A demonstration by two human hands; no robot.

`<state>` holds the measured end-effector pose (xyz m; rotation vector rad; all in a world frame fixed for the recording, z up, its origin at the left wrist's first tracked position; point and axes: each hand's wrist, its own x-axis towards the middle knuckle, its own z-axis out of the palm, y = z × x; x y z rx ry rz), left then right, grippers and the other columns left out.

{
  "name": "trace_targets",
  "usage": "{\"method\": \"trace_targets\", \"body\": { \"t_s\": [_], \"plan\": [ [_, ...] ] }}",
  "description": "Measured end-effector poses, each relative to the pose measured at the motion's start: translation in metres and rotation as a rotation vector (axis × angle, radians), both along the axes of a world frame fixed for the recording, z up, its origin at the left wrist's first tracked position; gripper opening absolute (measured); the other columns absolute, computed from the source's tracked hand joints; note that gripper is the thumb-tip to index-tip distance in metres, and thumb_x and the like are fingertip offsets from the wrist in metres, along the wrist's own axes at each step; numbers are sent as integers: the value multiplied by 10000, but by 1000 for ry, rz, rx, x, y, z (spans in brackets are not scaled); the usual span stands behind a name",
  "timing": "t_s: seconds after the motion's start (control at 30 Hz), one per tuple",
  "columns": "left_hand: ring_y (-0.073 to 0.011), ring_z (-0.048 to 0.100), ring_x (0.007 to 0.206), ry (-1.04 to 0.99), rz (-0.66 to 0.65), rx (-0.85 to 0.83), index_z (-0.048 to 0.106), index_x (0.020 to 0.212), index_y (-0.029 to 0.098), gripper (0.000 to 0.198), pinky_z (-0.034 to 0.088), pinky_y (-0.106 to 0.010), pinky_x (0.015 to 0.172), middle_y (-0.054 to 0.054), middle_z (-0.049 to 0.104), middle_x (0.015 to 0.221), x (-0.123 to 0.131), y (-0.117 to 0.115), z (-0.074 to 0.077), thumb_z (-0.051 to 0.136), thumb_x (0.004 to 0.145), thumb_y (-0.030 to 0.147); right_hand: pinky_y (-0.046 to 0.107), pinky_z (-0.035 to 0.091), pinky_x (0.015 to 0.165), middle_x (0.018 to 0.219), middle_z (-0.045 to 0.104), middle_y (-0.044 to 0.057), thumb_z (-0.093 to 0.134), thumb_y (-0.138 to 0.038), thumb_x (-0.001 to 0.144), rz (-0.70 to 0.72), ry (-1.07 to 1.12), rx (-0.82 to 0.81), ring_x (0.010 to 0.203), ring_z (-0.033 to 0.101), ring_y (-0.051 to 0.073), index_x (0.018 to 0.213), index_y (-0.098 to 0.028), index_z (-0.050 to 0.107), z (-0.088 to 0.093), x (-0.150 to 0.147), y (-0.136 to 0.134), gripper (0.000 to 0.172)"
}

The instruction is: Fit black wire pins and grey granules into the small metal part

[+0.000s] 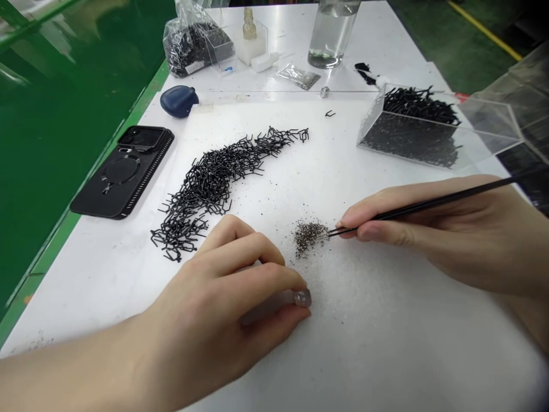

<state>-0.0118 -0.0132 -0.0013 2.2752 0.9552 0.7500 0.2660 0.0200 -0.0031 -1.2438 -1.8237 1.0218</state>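
Note:
My left hand [240, 292] lies low on the white table, fingers curled round a translucent stick [274, 303]; its clear, glassy tip [302, 297] pokes out between thumb and fingers. In my right hand [429, 229] are black tweezers [412, 207], held like a pen. Their tips touch or hover at the right edge of a small pile of tiny dark metallic grains [307, 236]. Behind my left hand stretches a curved heap of small black forked pieces [218, 171]. One loose forked piece [330, 114] lies apart, farther back.
A black phone [122, 171] and a blue case [178, 101] are at the left. Toward the back stand a bag of black pieces [193, 48], a glue-like bottle [250, 40], a glass of liquid [332, 31] and a small packet [298, 76]. A clear box [407, 137] sits right.

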Motion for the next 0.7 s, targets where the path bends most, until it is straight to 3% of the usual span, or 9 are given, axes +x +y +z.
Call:
{"method": "trace_targets", "body": {
  "t_s": [0.2, 0.43, 0.7],
  "plan": [
    [-124, 567, 900, 5, 22, 47, 801, 1031, 223, 79, 498, -231, 899, 29, 724, 909, 1, 1, 1, 766, 968, 190, 266, 699, 752, 932, 858, -102, 887, -375, 858, 3, -2, 17, 777, 802, 165, 922, -474, 861, 4, -3, -13, 121],
    [-129, 596, 872, 42, 6, 32, 837, 1010, 201, 77, 536, -226, 845, 13, 758, 881, 0, 2, 5, 795, 946, 206, 230, 694, 699, 956, 867, -73, 900, -332, 842, 204, 106, -200, 854, 836, 205, 956, -456, 870, 5, -11, -17, 171],
    [-120, 602, 849, 22, -15, 19, 846, 1023, 175, 94, 546, -227, 856, 3, 764, 870, 2, 2, 3, 794, 945, 183, 184, 681, 731, 984, 864, -81, 853, -303, 892, 251, 108, -283, 862, 834, 167, 973, -448, 862, 3, -12, -16, 165]
  ]
}}
